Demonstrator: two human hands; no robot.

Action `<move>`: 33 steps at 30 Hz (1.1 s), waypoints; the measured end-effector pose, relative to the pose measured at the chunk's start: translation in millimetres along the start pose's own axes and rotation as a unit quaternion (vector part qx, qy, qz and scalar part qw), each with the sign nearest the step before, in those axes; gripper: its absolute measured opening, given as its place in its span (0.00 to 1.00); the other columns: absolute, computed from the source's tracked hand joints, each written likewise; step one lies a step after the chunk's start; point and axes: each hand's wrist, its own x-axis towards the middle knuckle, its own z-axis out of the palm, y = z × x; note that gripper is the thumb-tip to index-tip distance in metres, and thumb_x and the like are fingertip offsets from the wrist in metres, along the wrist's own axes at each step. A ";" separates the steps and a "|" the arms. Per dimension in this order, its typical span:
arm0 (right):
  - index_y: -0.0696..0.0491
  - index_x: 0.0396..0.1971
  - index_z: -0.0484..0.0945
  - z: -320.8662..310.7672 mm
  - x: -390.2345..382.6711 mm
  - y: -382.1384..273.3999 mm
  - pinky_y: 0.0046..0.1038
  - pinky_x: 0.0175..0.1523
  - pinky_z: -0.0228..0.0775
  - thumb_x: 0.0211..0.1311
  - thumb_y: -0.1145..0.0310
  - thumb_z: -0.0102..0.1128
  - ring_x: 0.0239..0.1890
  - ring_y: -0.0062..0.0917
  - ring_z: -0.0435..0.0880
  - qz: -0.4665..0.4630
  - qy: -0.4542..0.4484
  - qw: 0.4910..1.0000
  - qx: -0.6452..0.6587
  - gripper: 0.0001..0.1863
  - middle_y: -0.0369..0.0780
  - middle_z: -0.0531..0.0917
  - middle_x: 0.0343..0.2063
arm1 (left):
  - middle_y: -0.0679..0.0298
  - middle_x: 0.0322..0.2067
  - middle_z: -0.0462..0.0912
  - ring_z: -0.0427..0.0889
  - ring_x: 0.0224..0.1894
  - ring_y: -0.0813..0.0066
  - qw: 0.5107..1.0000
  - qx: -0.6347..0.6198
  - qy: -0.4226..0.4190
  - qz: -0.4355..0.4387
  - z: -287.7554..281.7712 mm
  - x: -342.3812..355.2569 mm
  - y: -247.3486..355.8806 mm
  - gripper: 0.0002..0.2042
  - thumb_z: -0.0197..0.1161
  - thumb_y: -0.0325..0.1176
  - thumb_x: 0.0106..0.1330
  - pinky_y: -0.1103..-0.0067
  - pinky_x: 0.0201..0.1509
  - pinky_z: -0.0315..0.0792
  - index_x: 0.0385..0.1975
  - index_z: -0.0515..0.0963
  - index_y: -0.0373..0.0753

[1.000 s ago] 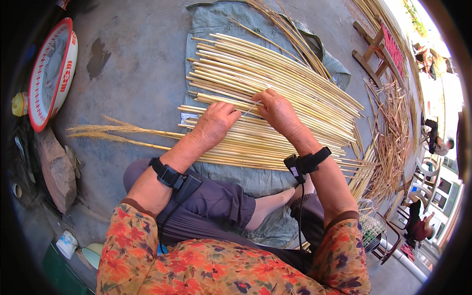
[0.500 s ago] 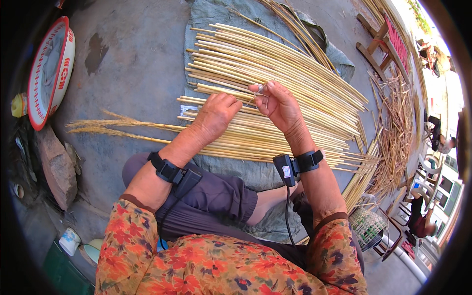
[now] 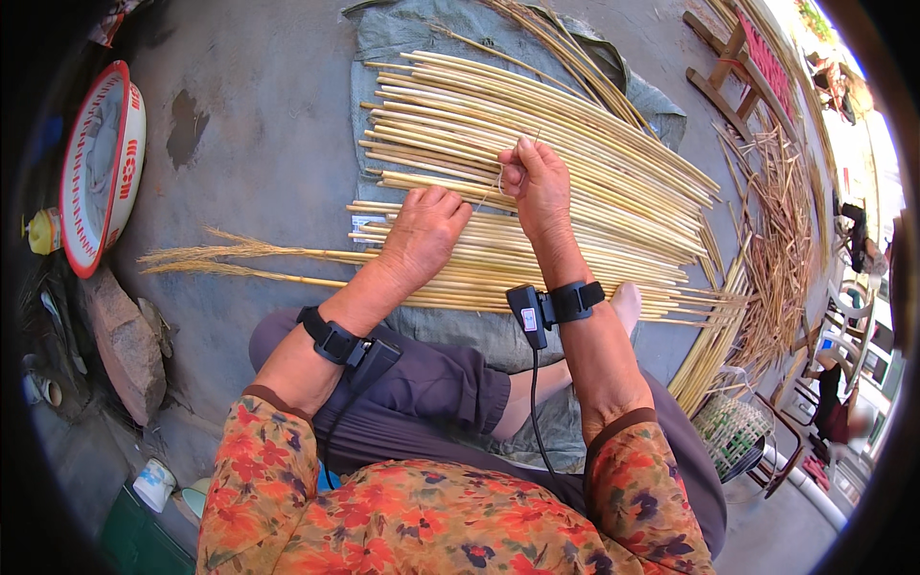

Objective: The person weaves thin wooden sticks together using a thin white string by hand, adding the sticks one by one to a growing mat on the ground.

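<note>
Many pale, peeled stalks (image 3: 613, 192) lie side by side on a grey-blue tarp (image 3: 393, 34). My left hand (image 3: 422, 230) rests over the middle of the row with curled fingers, a thin pale cord (image 3: 484, 201) running from beside them; what those fingertips grip is hidden. My right hand (image 3: 537, 192), just to its right and raised above the stalks, is closed on the cord, with a fine strand sticking up past its thumb. Two feathery-tipped stalks (image 3: 211, 251) stretch out to the left.
At left are an enamel basin (image 3: 134, 134) and a rock (image 3: 125, 355). A wooden stool with pink webbing (image 3: 762, 72), dry husks (image 3: 776, 249) and a wire basket (image 3: 728, 431) lie right. Other people (image 3: 834, 402) are at the far right, by chairs.
My right hand has lifted toward the far side and turned upright, drawing the cord up from my left hand. My left hand has shifted only slightly. A bare foot now shows beside my right arm.
</note>
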 end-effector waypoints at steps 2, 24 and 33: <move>0.55 0.29 0.77 -14.7 -15.8 -4.6 0.16 0.21 0.59 0.69 0.64 0.54 0.17 0.13 0.68 -0.020 0.024 0.997 -0.077 0.12 0.34 0.78 0.21 | 0.59 0.41 0.75 0.74 0.48 0.64 1.000 0.018 0.005 -0.004 -0.4 0.2 4.9 0.14 0.56 0.28 0.55 0.69 0.56 0.66 0.42 0.76 0.35; 0.57 0.49 0.77 -74.7 -155.1 9.9 0.16 0.21 0.64 0.70 0.70 0.50 0.17 0.12 0.71 0.025 0.093 0.943 -0.319 0.12 0.34 0.79 0.22 | 0.60 0.31 0.75 0.76 0.40 0.62 0.996 0.041 0.083 -0.012 8.0 15.2 -19.0 0.03 0.58 0.24 0.53 0.70 0.47 0.71 0.26 0.76 0.38; 0.59 0.42 0.74 -38.4 -137.2 10.4 0.19 0.23 0.72 0.69 0.72 0.51 0.23 0.18 0.81 0.094 0.007 0.979 -0.181 0.07 0.38 0.80 0.23 | 0.61 0.32 0.75 0.76 0.40 0.64 0.988 0.141 0.056 -0.028 8.8 16.8 -11.1 0.02 0.59 0.25 0.52 0.68 0.44 0.70 0.26 0.76 0.38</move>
